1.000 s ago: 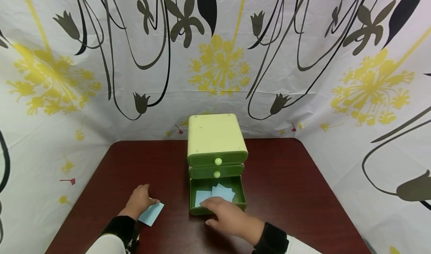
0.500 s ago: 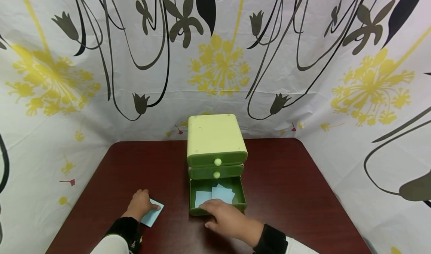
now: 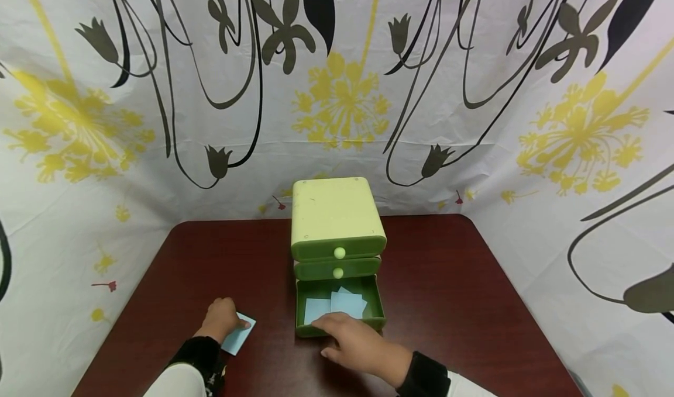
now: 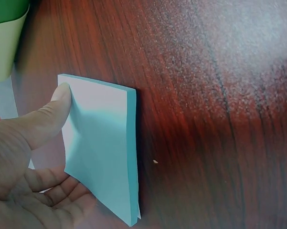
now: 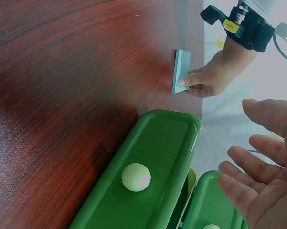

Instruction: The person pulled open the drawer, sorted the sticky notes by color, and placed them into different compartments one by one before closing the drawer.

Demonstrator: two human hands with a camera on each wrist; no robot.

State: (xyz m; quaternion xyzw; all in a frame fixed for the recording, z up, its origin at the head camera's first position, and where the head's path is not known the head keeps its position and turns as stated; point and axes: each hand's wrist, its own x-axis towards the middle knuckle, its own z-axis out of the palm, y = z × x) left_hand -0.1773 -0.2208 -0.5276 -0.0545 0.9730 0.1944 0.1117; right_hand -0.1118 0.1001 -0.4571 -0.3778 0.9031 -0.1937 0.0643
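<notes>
A small green drawer unit (image 3: 337,227) stands near the middle of the dark red table (image 3: 447,280), toward its far edge, with the bottom drawer (image 3: 339,309) pulled out toward the person. Loose blue paper slips (image 3: 337,305) lie inside that drawer. The right hand (image 3: 358,344) rests at the drawer's front rim, fingers relaxed and spread, grasping nothing. Toward the table's near left corner, the left hand (image 3: 221,321) holds a pad of blue sticky notes (image 3: 239,334) against the tabletop; the thumb (image 4: 47,119) presses on the top sheet and the fingers curl beneath the pad's edge. The two upper drawers are closed, each with a pale round knob (image 3: 339,252).
</notes>
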